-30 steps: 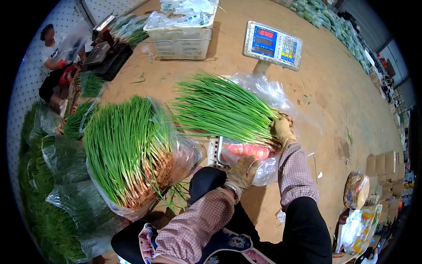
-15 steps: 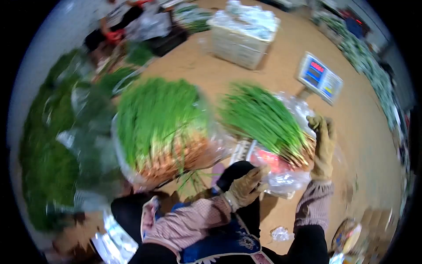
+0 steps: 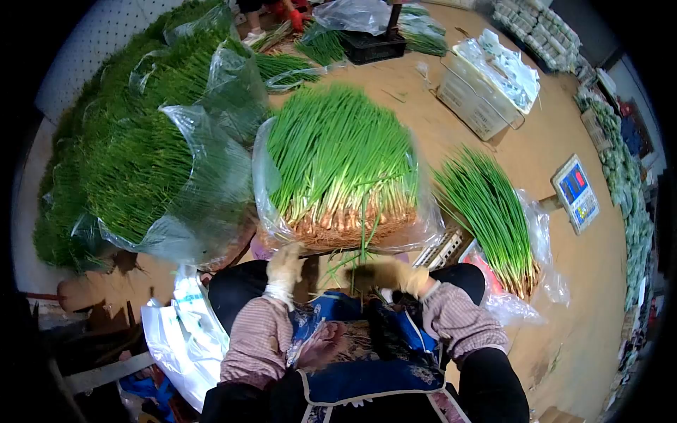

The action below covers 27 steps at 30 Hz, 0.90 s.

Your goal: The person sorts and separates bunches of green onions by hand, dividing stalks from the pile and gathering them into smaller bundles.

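A large block of green onions [image 3: 338, 155], roots toward me, stands in a clear plastic bag [image 3: 264, 173] in front of my knees. My left hand [image 3: 285, 266], in a pale work glove, is at the bag's near left edge; its fingers point up, loosely apart, with nothing visible in them. My right hand [image 3: 388, 273], gloved too, is in front of the roots and smeared by motion, so its fingers cannot be read. A few loose green stalks hang between the hands. At right, a smaller bunch of green onions [image 3: 490, 218] lies on plastic beside the scale display [image 3: 576, 192].
Bagged greens [image 3: 134, 162] are heaped at left. A white tub [image 3: 479, 95] with plastic bags stands at the back right. White plastic bags [image 3: 185, 338] lie by my left knee. Another person's red-gloved hand [image 3: 296, 20] is at the far end, near more green onions.
My right hand has left the smaller bunch and come over to the large block's root side. My left hand has moved left to the bag's near edge. The camera view has turned left.
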### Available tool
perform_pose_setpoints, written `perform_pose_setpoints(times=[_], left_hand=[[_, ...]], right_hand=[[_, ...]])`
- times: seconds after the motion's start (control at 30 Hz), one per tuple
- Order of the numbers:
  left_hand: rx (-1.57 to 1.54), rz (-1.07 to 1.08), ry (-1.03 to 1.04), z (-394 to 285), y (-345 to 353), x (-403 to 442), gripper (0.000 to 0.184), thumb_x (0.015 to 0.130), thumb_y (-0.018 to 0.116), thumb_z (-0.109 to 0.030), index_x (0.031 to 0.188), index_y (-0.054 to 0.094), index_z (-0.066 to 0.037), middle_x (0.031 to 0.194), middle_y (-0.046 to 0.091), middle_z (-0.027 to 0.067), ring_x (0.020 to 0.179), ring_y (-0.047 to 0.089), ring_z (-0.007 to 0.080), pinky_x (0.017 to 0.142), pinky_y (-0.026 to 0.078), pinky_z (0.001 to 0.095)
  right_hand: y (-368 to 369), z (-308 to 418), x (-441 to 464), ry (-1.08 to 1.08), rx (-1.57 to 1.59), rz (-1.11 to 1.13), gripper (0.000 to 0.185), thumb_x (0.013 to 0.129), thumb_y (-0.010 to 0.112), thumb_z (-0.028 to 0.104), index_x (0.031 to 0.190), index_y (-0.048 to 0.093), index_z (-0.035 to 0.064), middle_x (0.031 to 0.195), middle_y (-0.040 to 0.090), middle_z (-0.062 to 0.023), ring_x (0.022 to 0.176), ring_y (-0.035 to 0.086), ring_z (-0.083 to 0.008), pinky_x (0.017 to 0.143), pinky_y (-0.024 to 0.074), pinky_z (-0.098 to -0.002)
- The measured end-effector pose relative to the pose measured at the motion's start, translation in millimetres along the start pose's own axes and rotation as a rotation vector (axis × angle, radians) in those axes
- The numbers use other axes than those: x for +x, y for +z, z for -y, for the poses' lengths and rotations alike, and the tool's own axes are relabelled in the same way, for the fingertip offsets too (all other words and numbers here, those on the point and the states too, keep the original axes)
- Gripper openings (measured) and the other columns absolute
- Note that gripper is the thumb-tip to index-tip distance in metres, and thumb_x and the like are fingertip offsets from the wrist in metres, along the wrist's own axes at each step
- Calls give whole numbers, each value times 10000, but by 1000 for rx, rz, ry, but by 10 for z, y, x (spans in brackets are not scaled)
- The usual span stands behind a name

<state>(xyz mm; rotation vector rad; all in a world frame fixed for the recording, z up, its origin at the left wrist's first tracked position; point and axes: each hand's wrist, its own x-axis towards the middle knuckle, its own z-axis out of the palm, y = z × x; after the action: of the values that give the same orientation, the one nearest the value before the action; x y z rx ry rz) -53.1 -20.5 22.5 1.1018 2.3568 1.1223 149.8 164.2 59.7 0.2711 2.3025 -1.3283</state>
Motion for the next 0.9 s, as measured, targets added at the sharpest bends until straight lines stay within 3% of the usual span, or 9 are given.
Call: perform_pose_setpoints(times=[0.03, 0.13, 0.27, 0.4, 0.5, 0.6, 0.77, 0.83, 0.9], left_hand=[[-148, 16, -148, 110, 139, -12, 366, 850, 482, -386, 973, 626, -74, 929, 617, 142, 911, 561, 308, 813, 424, 369], [-187, 144, -318, -19, 258, 15, 348, 830, 537, -357, 975, 632, -55, 965, 619, 144, 934, 565, 275, 832, 421, 334], [-245, 174, -255, -224, 72, 81, 294, 833, 571, -291, 969, 636, -38, 956, 635, 120, 927, 585, 230, 830, 426, 301], [-322, 195, -115, -73, 132, 108, 241, 840, 568, -244, 948, 638, -40, 940, 640, 120, 901, 595, 227, 815, 437, 301], [-418, 154, -107, -122, 135, 99, 199, 818, 579, -206, 895, 630, -30, 865, 637, 124, 840, 608, 237, 773, 450, 306], [-496, 101, -29, -130, 147, 121, 162, 800, 578, -173, 858, 618, -27, 812, 631, 124, 781, 614, 254, 726, 463, 320], [-354, -111, 203, -26, 271, 80, 128, 810, 567, -164, 861, 607, -54, 854, 612, 118, 779, 595, 252, 699, 465, 344], [47, -104, 468, -138, 142, 114, 178, 829, 538, -148, 999, 585, -117, 988, 588, 105, 862, 575, 251, 735, 462, 334], [242, 117, 358, -108, 159, 131, 273, 842, 513, -117, 1115, 517, -120, 1106, 549, 55, 954, 552, 202, 781, 459, 290]], right_hand=[[-143, 60, 156, 135, 192, -122, 432, 832, 553, 343, 1154, 511, 58, 1019, 610, -140, 936, 580, -283, 817, 456, -324], [-341, 76, 598, 400, -18, -650, 487, 823, 562, 317, 1167, 462, -13, 1009, 588, -230, 959, 582, -311, 816, 457, -381], [-335, 212, 996, 621, 35, -632, 637, 787, 603, 354, 1153, 392, -123, 951, 584, -267, 926, 576, -373, 783, 461, -399], [-343, 78, 1171, 736, 19, -686, 643, 738, 648, 353, 1165, 418, -70, 912, 594, -253, 914, 580, -361, 785, 458, -402], [-338, -16, 1041, 706, 160, -820, 532, 773, 611, 213, 1196, 419, -46, 993, 586, -229, 920, 585, -324, 801, 463, -374], [-368, 98, 842, 243, 876, -895, 552, 786, 506, 3, 1308, 326, -15, 1205, 480, -173, 1104, 450, -232, 946, 357, -302], [83, 215, 787, -98, 717, -904, 623, 778, 540, -28, 1340, 273, 1, 1292, 395, -162, 1172, 398, -233, 947, 352, -271], [230, 496, 700, -57, 643, -820, 598, 785, 553, -16, 1327, 304, 27, 1258, 419, -153, 1158, 404, -224, 936, 364, -280], [453, 606, 696, -61, 747, -704, 532, 797, 560, 8, 1288, 360, 43, 1214, 455, -145, 1117, 438, -215, 907, 384, -284]])
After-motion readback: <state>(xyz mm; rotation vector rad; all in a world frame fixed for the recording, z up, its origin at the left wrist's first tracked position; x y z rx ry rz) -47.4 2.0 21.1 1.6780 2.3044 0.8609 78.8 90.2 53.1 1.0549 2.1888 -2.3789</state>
